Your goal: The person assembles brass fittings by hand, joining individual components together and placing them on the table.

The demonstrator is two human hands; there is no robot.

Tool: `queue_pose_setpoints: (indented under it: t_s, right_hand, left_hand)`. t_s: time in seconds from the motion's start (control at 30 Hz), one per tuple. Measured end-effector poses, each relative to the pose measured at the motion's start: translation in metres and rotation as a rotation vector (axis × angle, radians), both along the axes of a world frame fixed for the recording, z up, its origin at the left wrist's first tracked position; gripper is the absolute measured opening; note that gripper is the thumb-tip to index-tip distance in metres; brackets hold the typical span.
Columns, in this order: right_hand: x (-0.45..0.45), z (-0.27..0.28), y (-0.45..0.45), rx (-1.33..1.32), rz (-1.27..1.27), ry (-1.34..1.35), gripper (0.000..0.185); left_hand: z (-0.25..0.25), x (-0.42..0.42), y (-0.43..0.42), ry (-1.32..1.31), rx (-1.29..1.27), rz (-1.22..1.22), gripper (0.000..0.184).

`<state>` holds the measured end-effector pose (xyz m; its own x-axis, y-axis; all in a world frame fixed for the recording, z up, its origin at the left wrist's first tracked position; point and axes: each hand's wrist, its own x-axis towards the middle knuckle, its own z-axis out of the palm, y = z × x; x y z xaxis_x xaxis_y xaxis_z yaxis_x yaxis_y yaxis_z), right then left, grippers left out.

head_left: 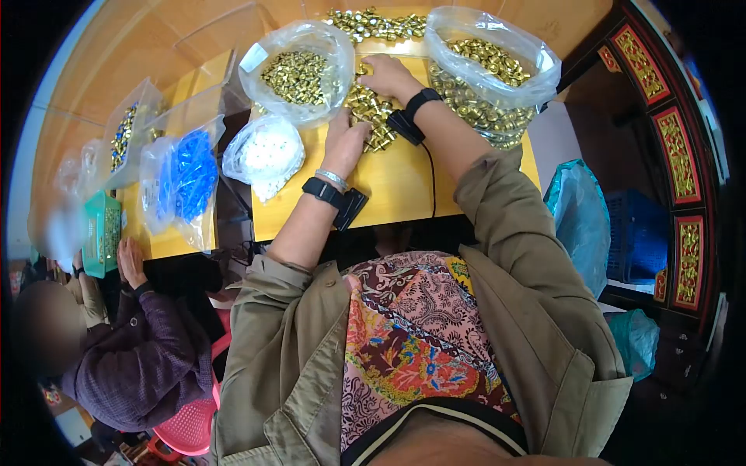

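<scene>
One pile of gold pieces [379,135] lies on the table [392,190] beside left hand [346,144] and right hand [390,78], both loosely curled, contents not determinable. Judged step: picking through pieces; next move calls for fingertip precision.

Table [396,194]: yellow, upper centre of the frame
Loose gold pieces [373,120]: piled on its middle
Large bag [252,70]: holding gold pieces, upper centre-left
Small white bag [264,155]: just below
Right bag [536,93]: gold pieces too, upper right of centre
Side table [167,245]: left; blue-filled bag [192,179], clear bin [128,172]
</scene>
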<state>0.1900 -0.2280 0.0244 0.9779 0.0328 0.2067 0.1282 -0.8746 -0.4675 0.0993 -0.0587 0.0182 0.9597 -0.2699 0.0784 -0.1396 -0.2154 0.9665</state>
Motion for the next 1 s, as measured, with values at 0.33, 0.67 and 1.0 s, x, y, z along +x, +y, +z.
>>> queue_pose_setpoints:
  t_s: [0.33, 0.67, 1.0]
  right_hand:
    - [0.015, -0.004, 0.01, -0.025, 0.332, 0.076, 0.038]
    - [-0.036, 0.02, -0.021, 0.076, 0.28, 0.004, 0.044]
    - [-0.167, 0.036, -0.044, -0.012, 0.297, 0.051, 0.051]
  left_hand:
    - [-0.031, 0.017, 0.002, -0.201, 0.08, 0.014, 0.049]
    - [0.002, 0.008, -0.002, 0.007, 0.091, -0.073, 0.038]
    - [0.007, -0.062, 0.045, -0.212, 0.501, -0.213, 0.068]
